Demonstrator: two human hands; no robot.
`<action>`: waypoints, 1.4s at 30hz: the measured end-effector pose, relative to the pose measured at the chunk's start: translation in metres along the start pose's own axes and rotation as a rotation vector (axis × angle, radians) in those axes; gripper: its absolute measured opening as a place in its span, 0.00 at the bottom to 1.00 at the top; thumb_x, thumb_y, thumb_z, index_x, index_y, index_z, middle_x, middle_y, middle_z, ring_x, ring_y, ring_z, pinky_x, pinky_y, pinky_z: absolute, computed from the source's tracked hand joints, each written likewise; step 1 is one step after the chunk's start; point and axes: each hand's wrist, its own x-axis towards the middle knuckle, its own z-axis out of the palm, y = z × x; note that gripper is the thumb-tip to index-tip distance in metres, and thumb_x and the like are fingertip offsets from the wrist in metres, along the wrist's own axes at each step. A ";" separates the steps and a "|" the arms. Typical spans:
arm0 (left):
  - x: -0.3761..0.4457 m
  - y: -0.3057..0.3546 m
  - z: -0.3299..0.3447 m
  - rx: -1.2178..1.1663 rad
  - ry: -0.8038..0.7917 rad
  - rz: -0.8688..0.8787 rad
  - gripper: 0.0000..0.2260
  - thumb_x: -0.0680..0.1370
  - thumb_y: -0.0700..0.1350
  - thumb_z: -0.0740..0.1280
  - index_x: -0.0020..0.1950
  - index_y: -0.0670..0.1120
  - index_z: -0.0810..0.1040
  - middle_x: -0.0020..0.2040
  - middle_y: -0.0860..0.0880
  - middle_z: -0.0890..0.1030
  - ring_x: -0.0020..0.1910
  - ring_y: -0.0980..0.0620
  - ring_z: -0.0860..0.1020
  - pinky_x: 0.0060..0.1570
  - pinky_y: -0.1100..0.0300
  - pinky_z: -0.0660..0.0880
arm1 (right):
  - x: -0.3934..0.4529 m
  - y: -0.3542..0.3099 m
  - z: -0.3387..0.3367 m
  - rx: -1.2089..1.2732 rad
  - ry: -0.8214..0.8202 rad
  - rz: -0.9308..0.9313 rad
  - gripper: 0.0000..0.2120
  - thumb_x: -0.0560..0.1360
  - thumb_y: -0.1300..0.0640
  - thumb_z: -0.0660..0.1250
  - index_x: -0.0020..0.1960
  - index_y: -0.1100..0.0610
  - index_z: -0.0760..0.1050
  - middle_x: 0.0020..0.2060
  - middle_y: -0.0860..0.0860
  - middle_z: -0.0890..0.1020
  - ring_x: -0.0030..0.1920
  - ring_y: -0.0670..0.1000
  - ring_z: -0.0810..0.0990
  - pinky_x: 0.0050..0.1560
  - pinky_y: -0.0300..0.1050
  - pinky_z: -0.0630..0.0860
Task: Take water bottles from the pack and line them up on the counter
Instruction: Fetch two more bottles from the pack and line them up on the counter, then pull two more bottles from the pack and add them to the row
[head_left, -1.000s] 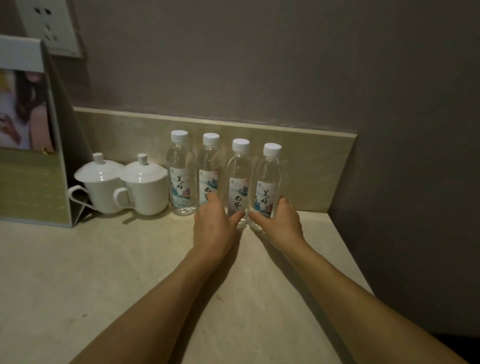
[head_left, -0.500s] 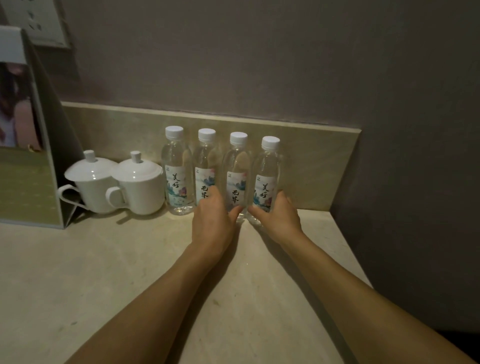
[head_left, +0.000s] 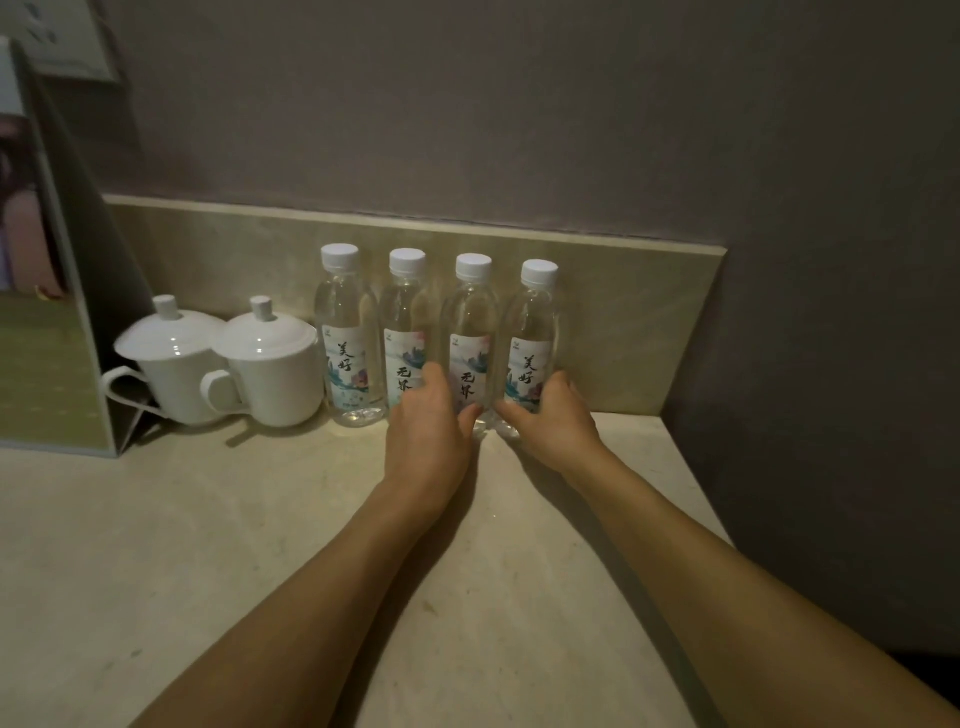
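Grasping third bottle (head_left: 470, 332), left hand (head_left: 428, 421), right hand (head_left: 550, 421) grasping fourth bottle (head_left: 535, 338)

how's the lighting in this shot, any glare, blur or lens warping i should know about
Head view: dim and warm overall, with no strong glare on the four water bottles; soft shadows trail from both forearms across the counter. Labels stay readable, so little blur. Wide-angle warping leans the display stand inward at the left edge. The left hand and right hand are evenly lit.
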 end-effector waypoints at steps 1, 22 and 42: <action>0.000 0.000 0.000 -0.002 -0.003 0.000 0.14 0.78 0.47 0.70 0.57 0.43 0.71 0.51 0.44 0.82 0.50 0.45 0.81 0.51 0.48 0.80 | 0.000 0.000 0.000 0.006 -0.004 0.003 0.32 0.72 0.45 0.72 0.66 0.62 0.65 0.64 0.58 0.73 0.63 0.59 0.75 0.61 0.57 0.75; -0.028 0.025 -0.035 -0.135 -0.068 -0.045 0.12 0.81 0.49 0.64 0.55 0.42 0.80 0.46 0.45 0.84 0.45 0.47 0.82 0.50 0.49 0.80 | -0.043 -0.012 -0.012 0.143 0.064 0.090 0.22 0.76 0.51 0.68 0.66 0.59 0.67 0.61 0.56 0.76 0.60 0.58 0.77 0.60 0.59 0.75; -0.126 0.200 0.025 -0.567 -0.226 0.072 0.16 0.84 0.49 0.53 0.49 0.46 0.78 0.41 0.45 0.84 0.46 0.44 0.82 0.54 0.42 0.77 | -0.151 0.106 -0.191 0.410 0.447 -0.091 0.11 0.76 0.57 0.65 0.34 0.54 0.75 0.27 0.48 0.79 0.28 0.46 0.74 0.35 0.46 0.70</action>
